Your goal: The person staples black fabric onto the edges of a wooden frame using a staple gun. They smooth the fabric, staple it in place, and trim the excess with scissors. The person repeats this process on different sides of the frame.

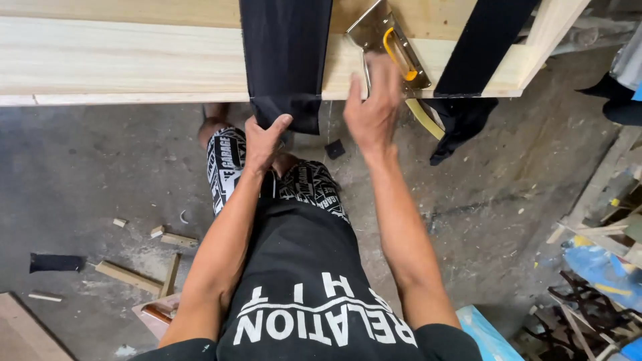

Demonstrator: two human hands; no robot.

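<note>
A pale wooden frame (120, 63) runs across the top of the head view. A wide black strap (286, 53) lies over it and hangs past its front edge. My left hand (264, 140) pinches the strap's lower end below the wood. My right hand (373, 107) reaches toward a metal staple gun with a yellow handle (391, 43) that rests on the frame; the fingers are spread and touch its near end. A second black strap (483, 43) crosses the frame to the right, its end hanging down.
The grey concrete floor (87, 174) holds wood offcuts (127, 274), a black scrap (57, 262) at left and a small black piece (334, 148) under the frame. Stacked timber and blue sheeting (605, 267) crowd the right side. A yellow hose (424, 117) hangs under the frame.
</note>
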